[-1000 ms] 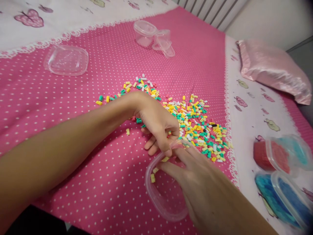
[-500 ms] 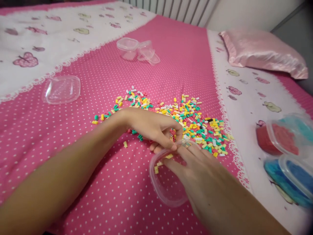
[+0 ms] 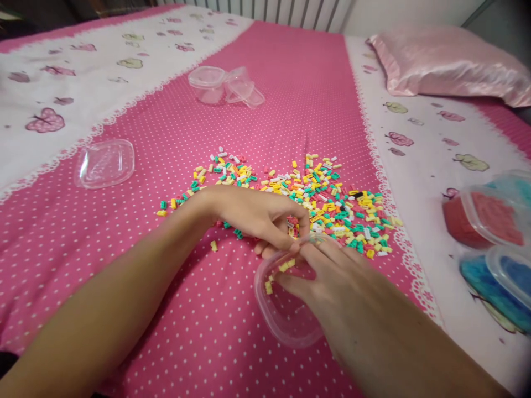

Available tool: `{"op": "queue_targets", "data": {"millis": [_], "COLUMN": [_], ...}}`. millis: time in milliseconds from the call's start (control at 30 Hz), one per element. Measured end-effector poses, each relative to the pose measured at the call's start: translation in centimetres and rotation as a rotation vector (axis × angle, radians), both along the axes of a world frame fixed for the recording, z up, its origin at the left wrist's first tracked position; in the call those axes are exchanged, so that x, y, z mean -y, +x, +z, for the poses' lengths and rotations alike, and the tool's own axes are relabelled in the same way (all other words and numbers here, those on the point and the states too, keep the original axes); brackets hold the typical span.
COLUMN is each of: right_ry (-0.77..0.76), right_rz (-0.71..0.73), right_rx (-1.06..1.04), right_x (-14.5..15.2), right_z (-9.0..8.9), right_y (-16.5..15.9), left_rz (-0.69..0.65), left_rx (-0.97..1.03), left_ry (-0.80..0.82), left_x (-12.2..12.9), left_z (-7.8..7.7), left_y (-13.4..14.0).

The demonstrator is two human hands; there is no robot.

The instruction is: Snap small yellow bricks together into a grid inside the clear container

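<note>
- L hand (image 3: 259, 215) of the person, palm down w/ wrist bent, reached in from the left; its thumb and fingertips met at the far rim of the container, close against the R hand's fingers. Whether it pinched anything couldn't be made out.
- R hand (image 3: 340, 282) lay over the right side of the container, thumb and fingers spread apart, thumb tip inside, near the bricks there. Fingertips were partly hidden, so its grip couldn't be made out.
- Shallow, rounded-square container of transparent plastic (image 3: 286, 334) sat btwn the hands and the person, in the near centre.
- A few small pale-yellow plastic bricks (image 3: 269, 287) lay inside it, along the far left wall.
- Big loose spread of tiny yellow, green, white & red plastic bricks (image 3: 327, 207) lay just beyond the hands, partly behind the L hand and forearm.
- Single pale-yellow brick (image 3: 213, 246) lay apart from the spread, near the L forearm.
- All of it was on a deep-pink bedspread w/ white dots (image 3: 186, 337), edged w/ white lace and printed white panels.
- Flat transparent plastic piece (image 3: 107, 163), rounded-square, lay well off to the left.
- Transparent plastic tubs (image 3: 207, 85) stood together farther back.
- At far right: tub w/ red contents (image 3: 467, 221), just beside a tub w/ blue contents (image 3: 483, 279).
- Bg: shiny pale-pink pillow (image 3: 448, 66), upper right.
</note>
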State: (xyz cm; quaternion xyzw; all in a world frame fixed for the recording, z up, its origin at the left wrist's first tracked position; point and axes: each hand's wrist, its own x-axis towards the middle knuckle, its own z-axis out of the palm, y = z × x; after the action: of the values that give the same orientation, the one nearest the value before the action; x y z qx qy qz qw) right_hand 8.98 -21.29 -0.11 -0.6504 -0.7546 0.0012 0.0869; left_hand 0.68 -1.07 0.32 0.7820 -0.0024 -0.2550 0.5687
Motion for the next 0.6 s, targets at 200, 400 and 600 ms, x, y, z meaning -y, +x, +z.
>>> {"op": "queue_targets", "data": {"millis": [200,400,600], "right_ry": [-0.073,-0.035,-0.028], "right_rz": [-0.004,0.029,0.034], "right_rx": [-0.041,-0.066,-0.081], "right_x": [0.6,0.7,0.8], "right_z": [-1.3,-1.1,-1.1], "right_y": [0.5,0.7,0.8], "left_rz": [-0.003,-0.004,-0.009], "left_rx": [0.007,0.002,0.005], "left_ry": [0.010,-0.037,-0.030], "left_x": [0.0,0.1,0.1], "left_z": [0.0,-0.2,-0.3], "left_y": [0.0,0.1,0.0]}}
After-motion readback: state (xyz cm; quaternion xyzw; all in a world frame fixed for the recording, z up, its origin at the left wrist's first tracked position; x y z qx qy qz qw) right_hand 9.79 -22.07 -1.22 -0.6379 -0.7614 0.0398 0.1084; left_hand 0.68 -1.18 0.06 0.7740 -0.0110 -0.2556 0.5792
